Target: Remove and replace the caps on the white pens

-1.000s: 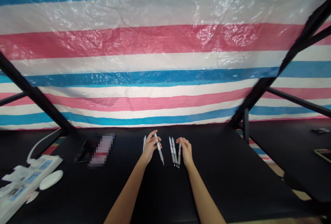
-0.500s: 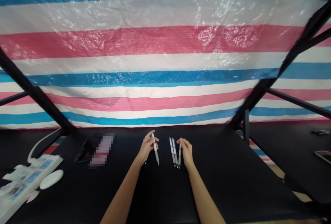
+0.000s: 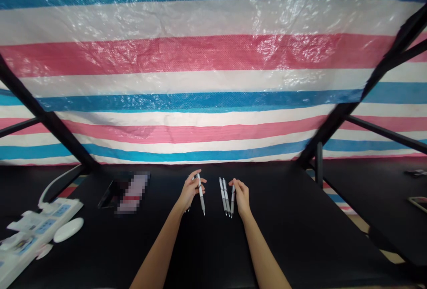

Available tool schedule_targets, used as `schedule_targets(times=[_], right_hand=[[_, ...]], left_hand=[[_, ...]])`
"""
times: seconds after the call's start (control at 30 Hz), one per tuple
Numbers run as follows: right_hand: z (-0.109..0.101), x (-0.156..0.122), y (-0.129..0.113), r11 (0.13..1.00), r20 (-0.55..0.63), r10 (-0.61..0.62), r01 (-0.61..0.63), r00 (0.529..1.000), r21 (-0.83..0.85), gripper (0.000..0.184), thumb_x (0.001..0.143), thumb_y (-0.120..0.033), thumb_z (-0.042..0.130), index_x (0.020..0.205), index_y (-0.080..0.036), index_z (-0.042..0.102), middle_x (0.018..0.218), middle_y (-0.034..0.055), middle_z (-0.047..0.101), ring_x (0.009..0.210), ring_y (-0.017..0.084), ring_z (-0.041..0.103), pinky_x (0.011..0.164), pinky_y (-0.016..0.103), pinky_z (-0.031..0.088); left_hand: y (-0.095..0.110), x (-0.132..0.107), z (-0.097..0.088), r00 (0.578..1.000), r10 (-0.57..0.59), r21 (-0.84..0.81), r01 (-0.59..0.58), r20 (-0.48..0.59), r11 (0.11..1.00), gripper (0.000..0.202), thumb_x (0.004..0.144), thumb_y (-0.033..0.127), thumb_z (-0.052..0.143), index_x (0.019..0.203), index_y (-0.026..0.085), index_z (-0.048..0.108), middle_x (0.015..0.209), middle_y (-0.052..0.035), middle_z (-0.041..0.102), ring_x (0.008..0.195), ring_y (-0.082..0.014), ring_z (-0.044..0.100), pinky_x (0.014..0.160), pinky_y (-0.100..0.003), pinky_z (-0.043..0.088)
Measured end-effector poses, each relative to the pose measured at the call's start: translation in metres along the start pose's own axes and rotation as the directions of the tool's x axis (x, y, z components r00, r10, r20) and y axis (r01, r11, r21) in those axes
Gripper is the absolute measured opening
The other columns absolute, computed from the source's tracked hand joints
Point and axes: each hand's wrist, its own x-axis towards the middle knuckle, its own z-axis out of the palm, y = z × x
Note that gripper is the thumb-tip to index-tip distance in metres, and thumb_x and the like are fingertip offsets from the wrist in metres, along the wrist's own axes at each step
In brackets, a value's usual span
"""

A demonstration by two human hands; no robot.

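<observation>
My left hand (image 3: 191, 190) grips a white retractable pen (image 3: 201, 195) between its fingers, tip pointing down towards me. A second tip shows under that palm, and the rest of that pen is hidden. My right hand (image 3: 241, 197) pinches a similar pen (image 3: 232, 201) at its inner side. Just left of that hand, two more white pens (image 3: 224, 196) lie close together on the black table (image 3: 283, 240), their tips towards me.
A white power strip (image 3: 43, 226) with cable and a white computer mouse (image 3: 68, 229) sit at the left. A dark tablet (image 3: 111, 193) lies beside a pixelated object (image 3: 132, 193). A striped tarpaulin (image 3: 213, 79) and black metal bars (image 3: 343, 111) stand behind.
The pen in my left hand has swung from tilted to nearly upright, and the other pen left of that hand has gone behind it. My right hand has barely moved.
</observation>
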Motion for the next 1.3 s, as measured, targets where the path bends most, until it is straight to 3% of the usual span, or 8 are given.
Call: schedule_targets(times=[0.13, 0.73, 0.97, 1.3], right_hand=[[0.0001, 0.0, -0.0004, 1.0, -0.001, 0.007, -0.007, 1.0, -0.001, 0.046, 0.074, -0.061, 0.053, 0.056, -0.02, 0.063, 0.065, 0.003, 0.062, 0.073, 0.021, 0.055, 0.07, 0.031, 0.038], [0.0008, -0.0001, -0.001, 1.0, -0.009, 0.002, -0.002, 1.0, -0.009, 0.046, 0.072, -0.062, 0.054, 0.056, -0.019, 0.063, 0.062, 0.0027, 0.061, 0.07, 0.021, 0.055, 0.067, 0.03, 0.038], [-0.0002, 0.0003, 0.0024, 1.0, -0.001, 0.016, -0.016, 1.0, -0.022, 0.046, 0.072, -0.061, 0.054, 0.057, -0.02, 0.063, 0.063, 0.0028, 0.061, 0.071, 0.021, 0.054, 0.066, 0.03, 0.038], [0.0001, 0.001, 0.0037, 1.0, 0.01, 0.01, -0.01, 1.0, -0.025, 0.046, 0.072, -0.061, 0.054, 0.056, -0.019, 0.063, 0.063, 0.0032, 0.061, 0.069, 0.021, 0.054, 0.065, 0.03, 0.038]], left_hand=[[-0.0006, 0.0004, -0.0008, 1.0, -0.011, 0.002, 0.011, 0.007, 1.0, 0.064, 0.07, 0.037, 0.066, 0.127, 0.021, 0.042, 0.081, -0.0043, 0.064, 0.055, -0.0101, 0.054, 0.058, -0.029, 0.048], [0.0002, -0.0021, -0.0014, 0.999, -0.004, 0.029, 0.003, 0.035, 1.0, 0.047, 0.068, 0.036, 0.068, 0.109, 0.017, 0.055, 0.078, -0.0043, 0.063, 0.056, -0.0108, 0.054, 0.057, -0.029, 0.047], [0.0009, -0.0029, 0.001, 0.999, -0.007, 0.013, 0.006, 0.038, 1.0, 0.053, 0.07, 0.034, 0.067, 0.118, 0.018, 0.053, 0.08, -0.0055, 0.064, 0.059, -0.0108, 0.054, 0.059, -0.028, 0.048], [-0.002, -0.0022, 0.0017, 0.999, 0.009, 0.034, -0.011, 0.035, 0.999, 0.051, 0.07, 0.037, 0.067, 0.115, 0.017, 0.054, 0.078, -0.0049, 0.063, 0.057, -0.011, 0.054, 0.058, -0.028, 0.048]])
